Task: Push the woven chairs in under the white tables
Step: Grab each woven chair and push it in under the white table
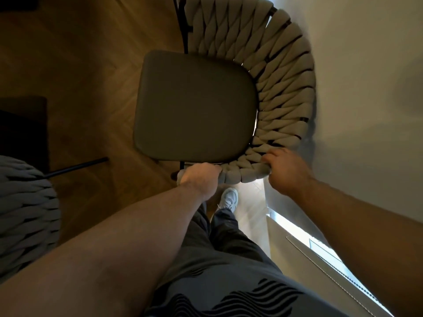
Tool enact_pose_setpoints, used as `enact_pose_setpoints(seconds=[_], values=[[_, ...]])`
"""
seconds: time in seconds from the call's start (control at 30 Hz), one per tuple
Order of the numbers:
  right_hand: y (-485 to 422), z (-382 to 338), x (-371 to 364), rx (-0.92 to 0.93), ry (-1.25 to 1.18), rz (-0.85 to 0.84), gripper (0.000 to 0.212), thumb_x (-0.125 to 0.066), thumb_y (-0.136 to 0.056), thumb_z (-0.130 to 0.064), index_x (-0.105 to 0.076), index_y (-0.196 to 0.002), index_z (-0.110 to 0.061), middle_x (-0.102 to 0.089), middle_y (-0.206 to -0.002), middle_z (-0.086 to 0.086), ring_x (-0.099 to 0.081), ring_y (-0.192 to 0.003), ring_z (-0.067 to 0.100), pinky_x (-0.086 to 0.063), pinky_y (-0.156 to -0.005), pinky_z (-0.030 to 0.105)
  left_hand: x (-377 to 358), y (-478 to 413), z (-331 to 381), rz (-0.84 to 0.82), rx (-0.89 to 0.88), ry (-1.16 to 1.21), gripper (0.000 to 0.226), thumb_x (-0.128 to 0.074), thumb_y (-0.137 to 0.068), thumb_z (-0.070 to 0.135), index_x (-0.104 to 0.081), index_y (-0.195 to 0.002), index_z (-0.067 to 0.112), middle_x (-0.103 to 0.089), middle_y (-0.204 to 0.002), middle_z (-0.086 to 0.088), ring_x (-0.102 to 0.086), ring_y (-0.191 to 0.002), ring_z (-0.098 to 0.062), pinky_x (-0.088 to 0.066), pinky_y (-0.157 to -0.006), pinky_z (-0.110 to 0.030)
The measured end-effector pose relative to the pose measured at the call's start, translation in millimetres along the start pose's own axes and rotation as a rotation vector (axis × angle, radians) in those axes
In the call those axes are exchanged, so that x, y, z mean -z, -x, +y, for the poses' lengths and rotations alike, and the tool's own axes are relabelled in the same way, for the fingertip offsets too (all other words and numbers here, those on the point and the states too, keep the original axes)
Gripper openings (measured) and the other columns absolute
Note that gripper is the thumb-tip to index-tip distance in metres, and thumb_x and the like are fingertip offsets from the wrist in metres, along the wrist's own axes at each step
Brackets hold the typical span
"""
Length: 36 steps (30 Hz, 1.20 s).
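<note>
Now L hand (199, 179) & R hand (286, 172) grip woven chair (281, 88) rim, fingers (269, 159) curled round the braid.

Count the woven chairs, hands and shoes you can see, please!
Woven chairs: 2, the held chair and the left chair
Hands: 2, left hand and right hand
Shoes: 1, a white shoe
Total: 5

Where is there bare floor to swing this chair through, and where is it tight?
Bare wooden floor lies left of the seat cushion, up to the dark block at the left edge. Tight: the woven back runs along the white surface on the right; a second woven chair crowds lower left.
</note>
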State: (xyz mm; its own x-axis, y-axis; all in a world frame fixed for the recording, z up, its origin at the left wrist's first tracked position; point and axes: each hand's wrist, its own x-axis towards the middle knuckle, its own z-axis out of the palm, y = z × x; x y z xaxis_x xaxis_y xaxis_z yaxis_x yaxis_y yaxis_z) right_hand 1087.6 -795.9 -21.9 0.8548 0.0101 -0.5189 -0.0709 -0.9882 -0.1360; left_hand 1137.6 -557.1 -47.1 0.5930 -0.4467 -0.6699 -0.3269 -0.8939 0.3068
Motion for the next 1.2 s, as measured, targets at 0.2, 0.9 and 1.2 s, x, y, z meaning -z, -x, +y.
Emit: enact_pose_setpoints(seconds=[0.2,0.9,1.2], values=[[-11.6,-16.6,11.5,0.058,0.095,-0.049,0.051,-0.073,-0.088,-0.012,-0.065,-0.137,-0.024,-0.065,-0.137,0.002,-0.058,-0.121,0.024,-0.045,-0.110,0.039,20.2,10.4,-49.2,-0.015,-0.012,0.011,0.033,-0.056,-0.100,0.016,-0.066,-0.129,0.028,-0.069,-0.121,0.000,-0.065,-0.114,-0.027,-0.054,-0.100,-0.048],[-104.5,-112.9,66.8,0.274,0.391,-0.156,0.053,-0.065,-0.095,-0.026,-0.055,-0.146,-0.036,-0.052,-0.153,-0.003,-0.042,-0.144,0.022,-0.023,-0.126,0.049,55.1,51.6,-206.0,0.031,0.312,-0.170,0.035,-0.064,-0.098,0.025,-0.062,-0.132,0.031,-0.060,-0.142,-0.003,-0.048,-0.140,-0.027,-0.032,-0.122,-0.048],[-142.2,-115.5,73.5,0.496,0.649,-0.445,0.070,-0.060,-0.097,-0.037,-0.033,-0.161,-0.033,-0.034,-0.167,0.000,-0.030,-0.153,0.026,-0.009,-0.128,0.056,35.3,38.6,-137.2,-0.099,0.404,-0.156,0.057,-0.055,-0.100,0.041,-0.050,-0.152,0.020,-0.047,-0.157,-0.009,-0.031,-0.150,-0.036,-0.008,-0.128,-0.059]])
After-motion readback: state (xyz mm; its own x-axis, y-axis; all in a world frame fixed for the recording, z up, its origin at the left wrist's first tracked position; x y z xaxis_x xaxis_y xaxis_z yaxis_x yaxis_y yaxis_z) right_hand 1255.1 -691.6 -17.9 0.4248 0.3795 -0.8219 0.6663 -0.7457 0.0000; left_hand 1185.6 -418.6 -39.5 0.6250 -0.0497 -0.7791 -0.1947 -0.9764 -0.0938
